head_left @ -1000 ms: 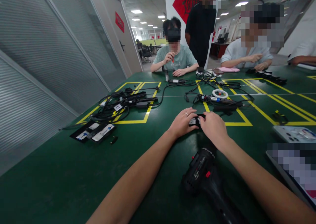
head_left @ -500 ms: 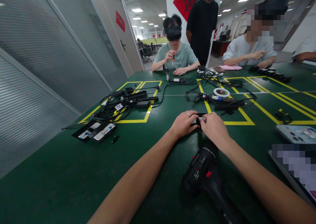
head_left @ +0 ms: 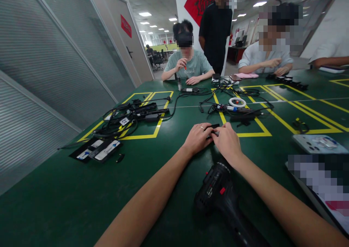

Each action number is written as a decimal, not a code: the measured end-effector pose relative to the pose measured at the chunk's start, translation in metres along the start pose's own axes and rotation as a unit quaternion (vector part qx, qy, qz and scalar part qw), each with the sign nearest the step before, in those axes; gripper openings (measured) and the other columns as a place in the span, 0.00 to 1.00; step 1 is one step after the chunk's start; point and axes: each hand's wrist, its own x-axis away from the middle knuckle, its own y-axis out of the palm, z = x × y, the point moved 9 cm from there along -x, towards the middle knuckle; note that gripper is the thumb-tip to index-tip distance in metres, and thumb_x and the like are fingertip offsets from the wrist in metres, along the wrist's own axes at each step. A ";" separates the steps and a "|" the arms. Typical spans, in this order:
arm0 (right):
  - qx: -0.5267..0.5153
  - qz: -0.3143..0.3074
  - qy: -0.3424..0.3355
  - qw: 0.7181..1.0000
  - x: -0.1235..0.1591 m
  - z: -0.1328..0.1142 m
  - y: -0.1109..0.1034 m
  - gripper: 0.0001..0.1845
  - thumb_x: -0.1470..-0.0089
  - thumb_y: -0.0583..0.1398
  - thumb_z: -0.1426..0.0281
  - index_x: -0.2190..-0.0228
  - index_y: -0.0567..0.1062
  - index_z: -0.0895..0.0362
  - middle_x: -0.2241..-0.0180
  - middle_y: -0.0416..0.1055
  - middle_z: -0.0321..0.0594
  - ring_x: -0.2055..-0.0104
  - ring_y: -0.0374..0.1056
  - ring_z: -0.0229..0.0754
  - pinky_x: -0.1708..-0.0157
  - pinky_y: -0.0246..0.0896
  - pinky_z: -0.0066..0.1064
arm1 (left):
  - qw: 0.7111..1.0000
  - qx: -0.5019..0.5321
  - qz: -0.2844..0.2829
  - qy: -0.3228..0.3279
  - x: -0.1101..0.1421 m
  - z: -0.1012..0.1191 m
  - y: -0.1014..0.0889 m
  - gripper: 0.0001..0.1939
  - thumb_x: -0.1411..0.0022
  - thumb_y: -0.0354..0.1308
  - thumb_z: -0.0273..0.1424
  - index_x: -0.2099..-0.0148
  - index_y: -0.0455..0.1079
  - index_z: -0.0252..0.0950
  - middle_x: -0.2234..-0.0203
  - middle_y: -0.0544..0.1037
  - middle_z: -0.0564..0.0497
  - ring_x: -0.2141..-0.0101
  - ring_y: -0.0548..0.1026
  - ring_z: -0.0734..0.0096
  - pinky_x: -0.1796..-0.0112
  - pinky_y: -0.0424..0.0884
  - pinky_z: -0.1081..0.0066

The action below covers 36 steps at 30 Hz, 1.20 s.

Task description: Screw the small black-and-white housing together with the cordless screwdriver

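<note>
My left hand (head_left: 198, 137) and my right hand (head_left: 227, 141) meet over the green table, fingers closed on one small flat black piece (head_left: 215, 126) with a light grey or white part. Most of that piece is hidden behind my fingers, so its kind does not show. A ring sits on a finger of my left hand. Below my right wrist a black cordless drill (head_left: 218, 192) with red buttons lies on the table, its front end pointing toward my hands and partly covered by my right hand.
Black cables and devices (head_left: 136, 114) lie left inside yellow tape, with flat black-and-white pieces (head_left: 105, 149) nearer. A tape roll (head_left: 237, 102) and tools lie beyond my hands. At right are a phone (head_left: 319, 144) and a blurred-out screen. Several people are across the table.
The view has shifted slightly, so most things appear further left. My fingers have moved closer together over the small black piece and cover more of it. The drill stays lying there.
</note>
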 end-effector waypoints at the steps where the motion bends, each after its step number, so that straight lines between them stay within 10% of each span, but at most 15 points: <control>1: -0.001 0.001 0.001 1.000 0.000 0.000 0.000 0.08 0.48 0.57 0.63 0.67 0.75 0.50 0.64 0.62 0.39 0.65 0.65 0.43 0.69 0.57 0.30 | 1.000 0.006 0.001 0.004 0.000 0.001 0.000 0.14 0.42 0.52 0.31 0.52 0.62 0.36 0.52 0.67 0.46 0.51 0.65 0.63 0.51 0.63 0.61; 36: -0.024 -0.048 0.019 0.998 -0.003 0.002 0.017 0.10 0.46 0.57 0.65 0.65 0.71 0.60 0.70 0.70 0.37 0.67 0.67 0.39 0.64 0.63 0.36 | 0.997 0.069 -0.025 -0.031 -0.003 -0.003 0.012 0.11 0.42 0.49 0.26 0.55 0.59 0.37 0.50 0.64 0.45 0.49 0.64 0.66 0.49 0.65 0.63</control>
